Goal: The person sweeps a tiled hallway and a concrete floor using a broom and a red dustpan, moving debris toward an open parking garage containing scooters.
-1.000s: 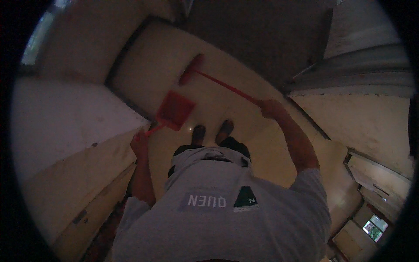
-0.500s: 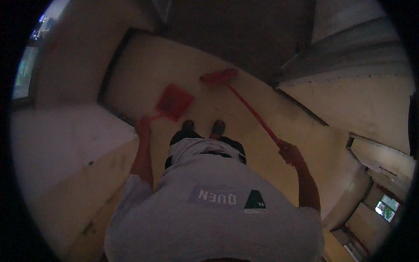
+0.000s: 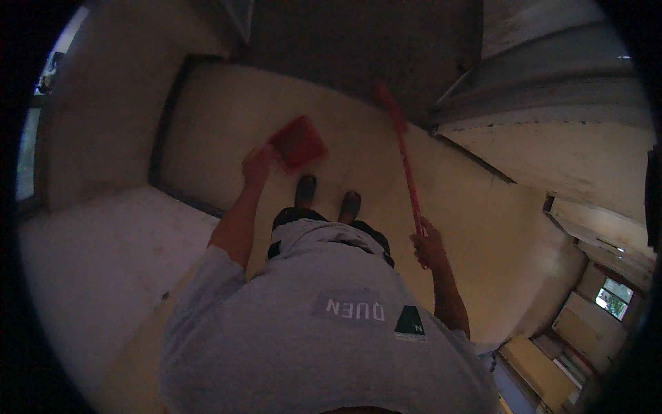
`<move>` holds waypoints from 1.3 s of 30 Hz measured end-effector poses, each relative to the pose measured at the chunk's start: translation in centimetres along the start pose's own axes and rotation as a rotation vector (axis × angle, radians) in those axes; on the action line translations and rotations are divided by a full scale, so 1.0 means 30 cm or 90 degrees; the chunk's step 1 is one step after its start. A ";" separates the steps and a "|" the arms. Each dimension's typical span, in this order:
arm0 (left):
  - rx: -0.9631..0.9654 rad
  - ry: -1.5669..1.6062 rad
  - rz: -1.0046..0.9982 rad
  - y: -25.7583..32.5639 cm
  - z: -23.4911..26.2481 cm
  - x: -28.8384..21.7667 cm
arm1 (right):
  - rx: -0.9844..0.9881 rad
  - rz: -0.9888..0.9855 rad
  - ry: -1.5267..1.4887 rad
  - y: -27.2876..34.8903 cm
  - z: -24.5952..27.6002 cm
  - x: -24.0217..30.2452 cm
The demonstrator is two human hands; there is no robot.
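Observation:
My left hand [image 3: 257, 164] is closed round the handle of a red dustpan [image 3: 299, 143], out ahead of my feet and slightly blurred. The handle itself is mostly hidden by the fingers. On the other side, my right hand [image 3: 429, 245] grips the long red stick of a broom [image 3: 409, 176] near its end. From there the stick runs away from me to the red broom head, which lies far ahead at the edge of the dark area and is smeared by motion. Dustpan and broom head are well apart.
Pale tiled floor [image 3: 469, 221] spreads round my sandalled feet [image 3: 350, 205]. A dark-edged pale wall [image 3: 124, 241] stands at the left. Ahead lies a dark surface [image 3: 358, 41]. A low wall or ledge [image 3: 552, 148] runs along the right, with a small window [image 3: 614, 298] beyond.
The dustpan has moved right and farther from me, with my left hand. My right hand has come inward, and the broom head has swung right and farther away.

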State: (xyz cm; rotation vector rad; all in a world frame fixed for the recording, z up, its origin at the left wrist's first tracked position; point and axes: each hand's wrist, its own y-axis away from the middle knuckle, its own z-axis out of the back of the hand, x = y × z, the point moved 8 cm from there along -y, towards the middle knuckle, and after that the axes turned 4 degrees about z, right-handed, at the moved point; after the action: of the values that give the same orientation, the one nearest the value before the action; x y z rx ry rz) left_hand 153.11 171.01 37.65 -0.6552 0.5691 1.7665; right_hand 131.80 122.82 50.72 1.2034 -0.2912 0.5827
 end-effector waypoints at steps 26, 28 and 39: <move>0.151 -0.054 0.117 -0.187 -0.181 -0.035 | 0.086 0.185 0.101 -0.067 -0.249 0.151; 0.147 -0.051 0.144 -0.199 -0.180 0.007 | 0.134 0.221 0.145 -0.059 -0.210 0.168; 0.080 -0.002 0.107 -0.243 -0.145 -0.025 | 0.079 -0.030 -0.444 0.044 -0.054 0.211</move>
State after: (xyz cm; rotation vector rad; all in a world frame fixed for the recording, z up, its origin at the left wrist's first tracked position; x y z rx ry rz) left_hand 160.93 169.57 34.61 -0.5299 0.7460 1.8695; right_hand 136.08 126.33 54.40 1.5054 -0.8207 0.1197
